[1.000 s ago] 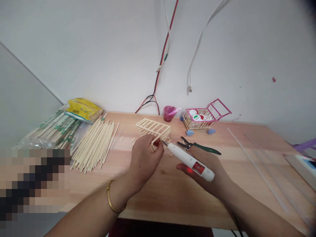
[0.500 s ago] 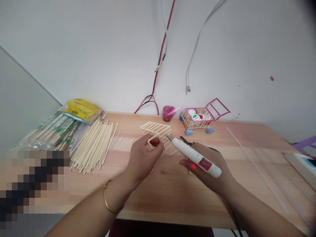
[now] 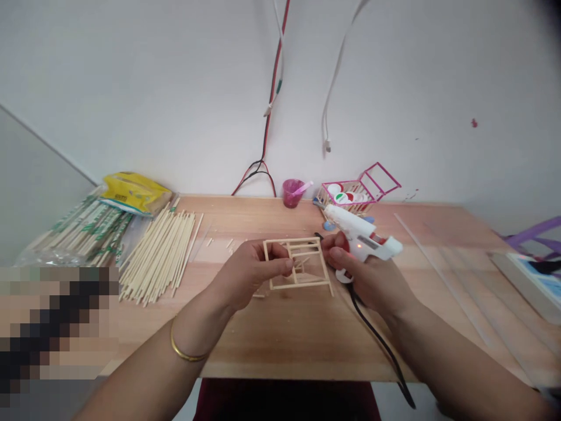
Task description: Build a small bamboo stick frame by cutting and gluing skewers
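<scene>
My left hand [image 3: 252, 272] grips a small frame of pale wooden sticks [image 3: 326, 272], its thumb pressed on a crossbar and its fingers behind. The frame is raised above the table, with its rectangular open side facing me. In my right hand [image 3: 368, 275] is a white glue gun [image 3: 359, 231], fingers wrapped round its handle. The gun's nozzle points up and to the left, away from the frame, and an orange light glows on its body. A black cord runs down from the handle.
Loose wooden sticks [image 3: 160, 254] lie left, beside packaged sticks [image 3: 94, 225] and a yellow packet [image 3: 135, 193]. At the back stand a purple cup [image 3: 293, 194] and a pink-edged stick basket [image 3: 372, 202] holding round lids. A power strip [image 3: 532, 283] sits at right; cables hang down the wall.
The glue gun has lifted and swung its nozzle away from the frame. My left hand has turned the frame so its open side faces me. The view has shifted slightly.
</scene>
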